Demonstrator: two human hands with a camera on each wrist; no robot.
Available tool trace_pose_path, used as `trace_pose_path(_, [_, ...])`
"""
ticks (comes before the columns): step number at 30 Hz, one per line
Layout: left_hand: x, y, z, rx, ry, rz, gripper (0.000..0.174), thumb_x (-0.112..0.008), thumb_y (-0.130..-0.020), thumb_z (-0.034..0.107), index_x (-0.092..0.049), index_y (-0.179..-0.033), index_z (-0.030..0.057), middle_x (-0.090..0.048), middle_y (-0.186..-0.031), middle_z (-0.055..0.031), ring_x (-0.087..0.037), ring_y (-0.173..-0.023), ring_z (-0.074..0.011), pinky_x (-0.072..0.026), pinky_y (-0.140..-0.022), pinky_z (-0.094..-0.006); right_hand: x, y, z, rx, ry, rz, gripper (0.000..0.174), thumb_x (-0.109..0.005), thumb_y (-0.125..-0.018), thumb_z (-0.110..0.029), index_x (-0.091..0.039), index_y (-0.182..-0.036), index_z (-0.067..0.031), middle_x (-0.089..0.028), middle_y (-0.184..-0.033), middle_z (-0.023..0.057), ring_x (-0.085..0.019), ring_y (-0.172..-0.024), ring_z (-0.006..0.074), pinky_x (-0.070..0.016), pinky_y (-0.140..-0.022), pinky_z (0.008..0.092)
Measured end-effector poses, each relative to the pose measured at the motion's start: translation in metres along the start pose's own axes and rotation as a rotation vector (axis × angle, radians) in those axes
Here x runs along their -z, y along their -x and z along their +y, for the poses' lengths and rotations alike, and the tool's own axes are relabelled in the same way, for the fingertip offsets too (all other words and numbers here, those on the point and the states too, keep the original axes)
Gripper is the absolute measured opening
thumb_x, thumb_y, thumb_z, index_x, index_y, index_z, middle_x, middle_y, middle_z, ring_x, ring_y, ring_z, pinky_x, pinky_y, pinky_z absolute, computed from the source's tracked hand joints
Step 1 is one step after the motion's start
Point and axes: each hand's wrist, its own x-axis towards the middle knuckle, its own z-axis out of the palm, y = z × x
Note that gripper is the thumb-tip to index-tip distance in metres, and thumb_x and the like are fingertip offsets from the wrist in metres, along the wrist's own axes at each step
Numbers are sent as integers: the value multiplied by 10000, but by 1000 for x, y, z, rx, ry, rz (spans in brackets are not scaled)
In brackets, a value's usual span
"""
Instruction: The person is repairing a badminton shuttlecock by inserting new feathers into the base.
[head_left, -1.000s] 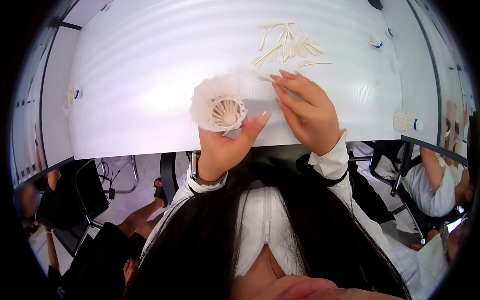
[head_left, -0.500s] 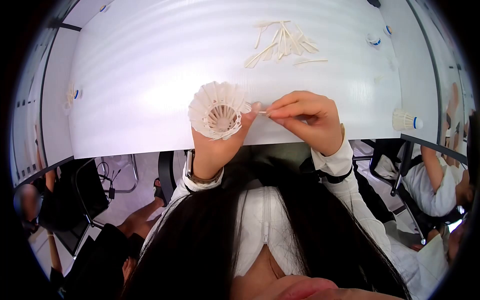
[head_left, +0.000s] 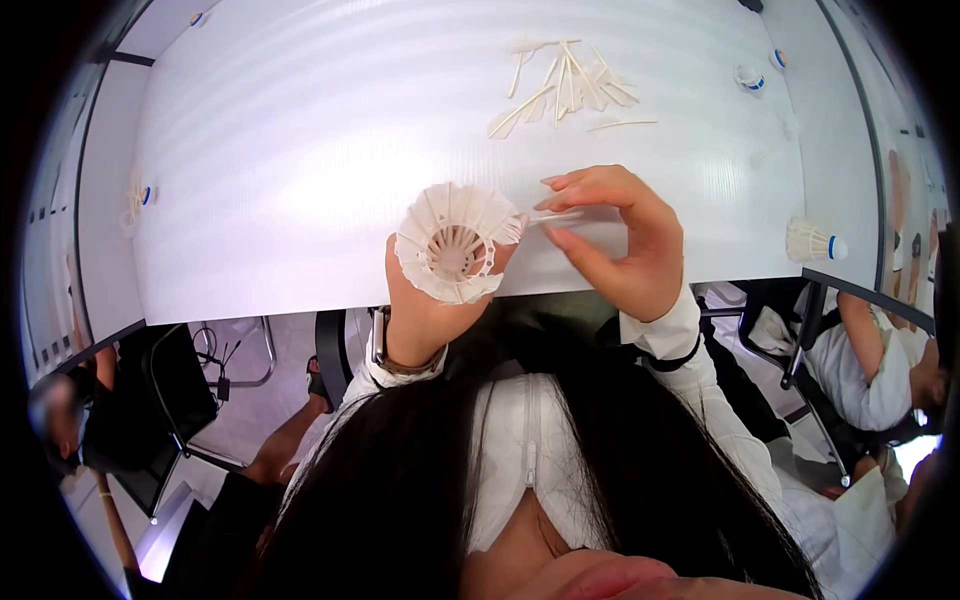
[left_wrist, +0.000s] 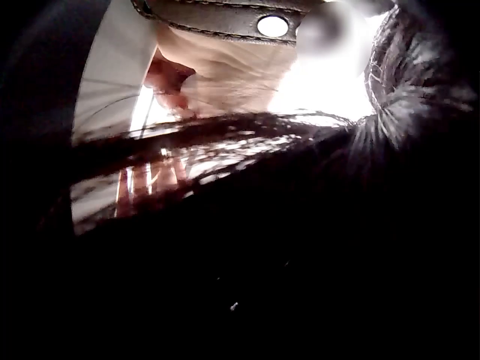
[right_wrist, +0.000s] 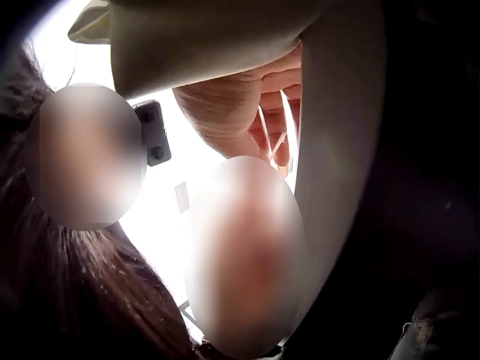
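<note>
A white feather shuttlecock, its wide skirt facing the head camera, is held by the left hand from beneath; most of those fingers are hidden behind it. A thin pale feather piece sticks out to the right from the left fingertips. Around its free end the right hand is spread, thumb and fingers apart; contact with the piece is not visible. The left wrist view is mostly covered by dark hair, with part of the left hand showing. In the right wrist view the right hand shows below a sleeve.
Loose feather pieces lie in a pile on the white table, beyond the hands. A shuttlecock lies at the right edge, and blue-banded corks lie near the right and left edges. Seated people are on both sides.
The right hand came from near the pile to the left fingertips, pinched a thin piece there, then spread its fingers. The left hand with the shuttlecock has shifted slightly right and nearer the body.
</note>
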Motion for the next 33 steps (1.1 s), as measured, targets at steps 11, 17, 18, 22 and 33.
trace_pose_path(11, [-3, -1, -3, -100, -133, -1, 128, -759, -848, 74, -642, -885, 39, -628, -768, -1, -554, -659, -79, -442, -593, -240, -6, -3, 2, 246, 399, 34, 210, -772, -694, 24, -736, -881, -64, -689, -851, 48, -650, -924, 265, -515, -783, 349])
trace_pose_path(17, [-1, 1, -7, -17, -59, 9, 124, -746, -864, 89, -632, -835, 49, -534, -592, 39, -463, -510, -51, -349, -481, -217, -6, -5, -1, 275, 538, 127, 234, -777, -689, 9, -752, -896, -97, -667, -1026, 71, -610, -1000, 270, -486, -833, 367])
trace_pose_path(18, [-2, 2, -4, -6, -42, 16, 127, -743, -865, 85, -628, -828, 46, -541, -607, 34, -466, -525, -53, -354, -493, -220, -6, -5, -2, 270, 547, 144, 238, -778, -684, 9, -753, -896, -99, -659, -1018, 68, -601, -987, 264, -478, -825, 363])
trace_pose_path(22, [-5, -5, 0, -173, -72, 27, 146, -745, -859, 76, -610, -823, 34, -564, -692, 15, -481, -609, -65, -371, -559, -224, -5, 1, -7, 152, 589, 254, 264, -775, -664, 27, -754, -892, -104, -623, -951, 43, -559, -874, 222, -438, -765, 324])
trace_pose_path(33, [-3, -6, -9, -182, -81, -102, 368, -787, -739, 160, -610, -1034, 29, -597, -895, -97, -571, -766, -266, -463, -672, -331, -4, 2, -2, 157, 238, 309, 295, -689, -742, 144, -707, -988, -18, -711, -881, 85, -599, -812, 195, -451, -733, 278])
